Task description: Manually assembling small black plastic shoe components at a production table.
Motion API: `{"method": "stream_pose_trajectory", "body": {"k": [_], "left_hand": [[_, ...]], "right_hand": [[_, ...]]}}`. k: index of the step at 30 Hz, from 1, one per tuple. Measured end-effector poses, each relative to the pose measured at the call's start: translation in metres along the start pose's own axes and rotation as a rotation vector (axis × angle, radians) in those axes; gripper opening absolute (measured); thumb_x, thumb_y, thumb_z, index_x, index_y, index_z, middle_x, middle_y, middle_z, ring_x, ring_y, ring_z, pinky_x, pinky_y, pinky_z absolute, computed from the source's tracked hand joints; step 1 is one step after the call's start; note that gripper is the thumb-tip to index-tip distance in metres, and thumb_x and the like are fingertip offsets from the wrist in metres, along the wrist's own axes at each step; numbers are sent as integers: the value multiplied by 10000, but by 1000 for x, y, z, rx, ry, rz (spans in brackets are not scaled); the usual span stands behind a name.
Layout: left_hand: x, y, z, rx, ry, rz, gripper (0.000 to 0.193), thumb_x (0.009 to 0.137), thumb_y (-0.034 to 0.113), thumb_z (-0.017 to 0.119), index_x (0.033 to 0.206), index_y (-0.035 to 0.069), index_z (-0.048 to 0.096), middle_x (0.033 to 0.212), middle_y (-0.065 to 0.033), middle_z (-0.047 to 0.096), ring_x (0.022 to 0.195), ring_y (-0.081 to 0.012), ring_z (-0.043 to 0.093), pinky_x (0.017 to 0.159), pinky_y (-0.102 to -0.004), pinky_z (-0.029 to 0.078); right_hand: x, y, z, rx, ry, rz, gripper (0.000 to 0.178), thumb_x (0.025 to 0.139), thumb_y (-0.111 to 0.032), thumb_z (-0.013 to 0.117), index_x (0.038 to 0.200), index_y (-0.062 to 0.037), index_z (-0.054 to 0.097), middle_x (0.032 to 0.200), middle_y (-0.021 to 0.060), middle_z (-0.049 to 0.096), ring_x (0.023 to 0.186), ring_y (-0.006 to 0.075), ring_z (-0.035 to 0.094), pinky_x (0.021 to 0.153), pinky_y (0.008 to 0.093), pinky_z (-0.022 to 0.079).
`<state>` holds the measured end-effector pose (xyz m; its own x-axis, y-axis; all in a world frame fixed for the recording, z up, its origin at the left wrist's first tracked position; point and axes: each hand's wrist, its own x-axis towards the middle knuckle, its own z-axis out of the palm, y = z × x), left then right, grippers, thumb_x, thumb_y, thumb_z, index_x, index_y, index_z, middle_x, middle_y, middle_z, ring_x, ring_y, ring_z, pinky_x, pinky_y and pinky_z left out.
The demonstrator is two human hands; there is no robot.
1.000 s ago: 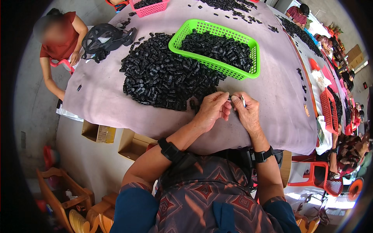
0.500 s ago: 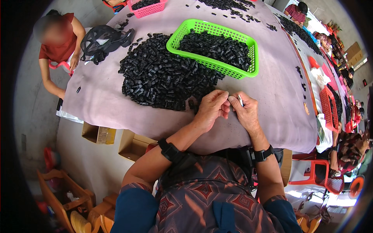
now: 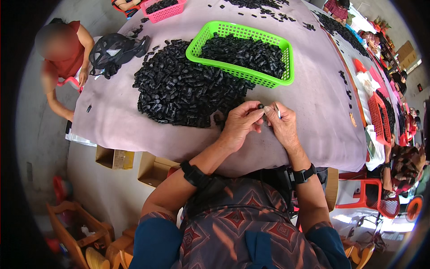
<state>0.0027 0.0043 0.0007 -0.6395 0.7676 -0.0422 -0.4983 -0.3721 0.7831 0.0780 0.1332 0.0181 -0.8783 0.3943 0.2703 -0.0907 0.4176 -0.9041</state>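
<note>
Between the thumb and fingertips of my left hand [image 3: 241, 123] is a small black plastic part [image 3: 261, 106], pinched with its rounded end showing. My right hand [image 3: 283, 125] meets it from the other side, thumb against the part. A thin, pale metallic tool [image 3: 278, 111], like a small blade, sticks out of the right fist; its kind is not plain. Just left of both hands spreads a large heap of black plastic parts [image 3: 179, 89]. Beyond them a green basket [image 3: 290, 67] holds more such parts, its near side resting against the heap.
A pale pink cloth [image 3: 313, 121] covers the table. On it lie a black mesh cap [image 3: 112, 51] and a pink basket [image 3: 163, 12]. A person in red [image 3: 74, 45] sits at the left. Cardboard boxes [image 3: 154, 168] stand below the front edge. Another table with a red basket [image 3: 379, 119] runs along the right.
The black part now shows above my left fingertips, where it was hidden before. My hands stay close together. The whole view has shifted slightly.
</note>
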Motion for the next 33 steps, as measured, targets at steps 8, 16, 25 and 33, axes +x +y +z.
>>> {"method": "stream_pose_trajectory", "body": {"k": [8, 16, 25, 33], "left_hand": [[-5, 9, 6, 30, -14, -33, 195, 878, 114, 553, 1057, 36, 549, 950, -39, 596, 852, -114, 587, 631, -261, 472], [-7, 16, 8, 97, -145, -89, 179, 883, 149, 557, 998, 15, 583, 869, -37, 606, 754, -104, 586, 601, -228, 474], [-9, 17, 15, 121, -263, -95, 169, 901, 97, 498, 1027, 3, 558, 896, -54, 587, 763, -111, 552, 634, -261, 475], [-10, 17, 14, -30, -270, -76, 191, 908, 84, 480, 1075, 13, 539, 923, -67, 579, 776, -126, 551, 637, -275, 475]], "right_hand": [[-2, -5, -5, 170, 31, 13, 109, 853, -132, 612, 826, -31, 580, 679, -45, 536, 609, 17, 443, 534, 187, 382], [-2, -23, -10, 319, -68, 83, 75, 861, -63, 576, 903, -5, 596, 707, -18, 568, 625, 37, 496, 553, 193, 425], [-2, -20, -10, 494, 29, 183, 126, 880, -141, 572, 832, -26, 587, 638, -19, 536, 537, 36, 462, 468, 180, 371], [-3, -29, -28, 505, -84, 221, 144, 888, -151, 560, 935, -23, 609, 654, -21, 529, 543, 43, 460, 468, 183, 355]]}}
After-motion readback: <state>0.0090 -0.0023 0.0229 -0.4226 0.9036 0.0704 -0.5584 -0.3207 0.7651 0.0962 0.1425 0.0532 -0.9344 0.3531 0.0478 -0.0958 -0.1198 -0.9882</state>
